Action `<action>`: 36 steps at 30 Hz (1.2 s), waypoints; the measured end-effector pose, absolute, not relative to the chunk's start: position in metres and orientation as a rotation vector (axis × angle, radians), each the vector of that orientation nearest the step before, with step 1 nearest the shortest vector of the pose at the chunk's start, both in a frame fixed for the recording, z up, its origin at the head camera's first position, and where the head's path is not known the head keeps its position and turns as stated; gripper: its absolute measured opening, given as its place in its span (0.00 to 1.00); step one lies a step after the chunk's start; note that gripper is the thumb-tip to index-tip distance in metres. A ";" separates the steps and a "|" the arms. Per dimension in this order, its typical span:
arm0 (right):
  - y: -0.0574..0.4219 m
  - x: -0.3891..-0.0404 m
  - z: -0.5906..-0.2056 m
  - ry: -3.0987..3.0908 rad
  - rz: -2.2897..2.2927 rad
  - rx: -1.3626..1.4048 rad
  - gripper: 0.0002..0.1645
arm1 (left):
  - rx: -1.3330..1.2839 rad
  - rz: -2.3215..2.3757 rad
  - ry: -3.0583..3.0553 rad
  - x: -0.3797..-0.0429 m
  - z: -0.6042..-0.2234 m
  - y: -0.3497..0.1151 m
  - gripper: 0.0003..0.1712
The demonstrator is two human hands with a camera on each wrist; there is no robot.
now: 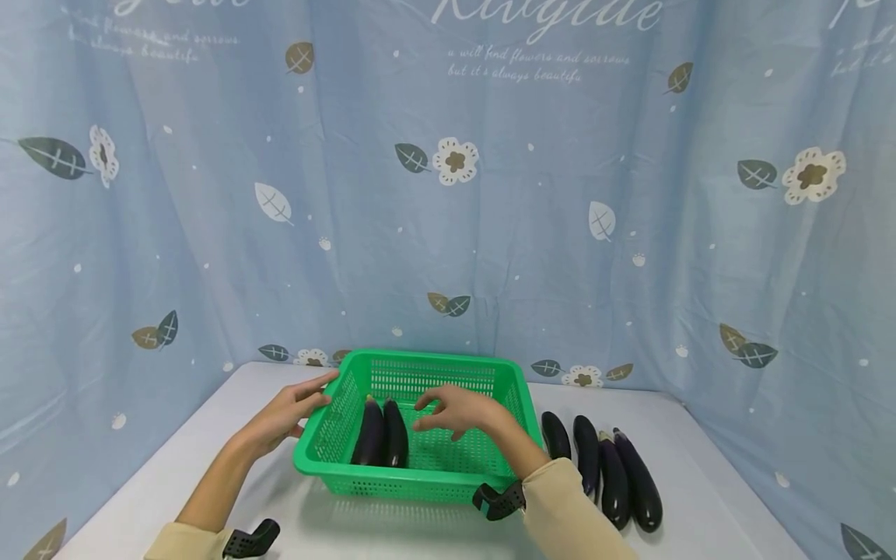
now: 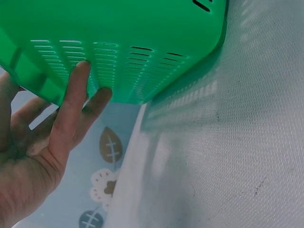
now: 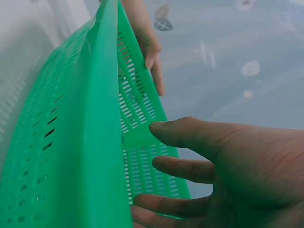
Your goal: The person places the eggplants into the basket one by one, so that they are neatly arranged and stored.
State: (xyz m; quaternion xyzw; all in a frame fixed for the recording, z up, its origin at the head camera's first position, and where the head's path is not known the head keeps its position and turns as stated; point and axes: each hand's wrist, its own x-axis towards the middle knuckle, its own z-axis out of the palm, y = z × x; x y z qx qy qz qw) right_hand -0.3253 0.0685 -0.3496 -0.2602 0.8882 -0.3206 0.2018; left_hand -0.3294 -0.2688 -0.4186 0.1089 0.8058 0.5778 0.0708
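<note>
A green plastic basket [image 1: 392,484] with slotted walls stands in front of me. My left hand [image 1: 283,412] holds its left rim; in the left wrist view, two fingertips [image 2: 80,71] lie against the outer wall. Two dark purple eggplants [image 1: 369,435] lie side by side in the basket's left half. My right hand [image 1: 458,410] hovers over the basket, to the right of this pair, its fingers spread and loosely bent with nothing between them. From the right wrist, the near wall hides the eggplants inside.
Several more eggplants [image 1: 616,482] lie in a row on the white table [image 1: 707,498], right of the basket; my right sleeve [image 1: 570,505] partly covers the nearest ones. A blue patterned curtain [image 1: 518,233] hangs behind the table and along both sides.
</note>
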 end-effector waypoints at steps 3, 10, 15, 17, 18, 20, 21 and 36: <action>0.077 -0.321 -0.349 2.476 -0.950 -0.752 0.24 | 0.323 1.729 2.421 -0.330 -0.418 -0.268 0.36; 0.097 -0.307 -0.341 2.521 -1.029 -0.812 0.24 | 0.321 1.745 2.416 -0.331 -0.418 -0.269 0.35; 0.111 -0.302 -0.341 2.527 -1.071 -0.857 0.23 | 0.328 1.740 2.416 -0.330 -0.417 -0.269 0.34; 0.116 -0.300 -0.341 2.526 -1.092 -0.874 0.23 | 0.327 1.740 2.412 -0.330 -0.418 -0.268 0.34; 0.119 -0.300 -0.342 2.527 -1.100 -0.883 0.23 | 0.324 1.741 2.411 -0.331 -0.418 -0.268 0.34; 0.124 -0.298 -0.343 2.535 -1.111 -0.901 0.22 | 0.320 1.741 2.413 -0.331 -0.419 -0.268 0.34; 0.126 -0.297 -0.343 2.540 -1.116 -0.906 0.22 | 0.318 1.742 2.414 -0.331 -0.419 -0.268 0.34; 0.163 -0.285 -0.346 2.545 -1.168 -0.899 0.25 | 0.305 1.733 2.439 -0.332 -0.420 -0.268 0.34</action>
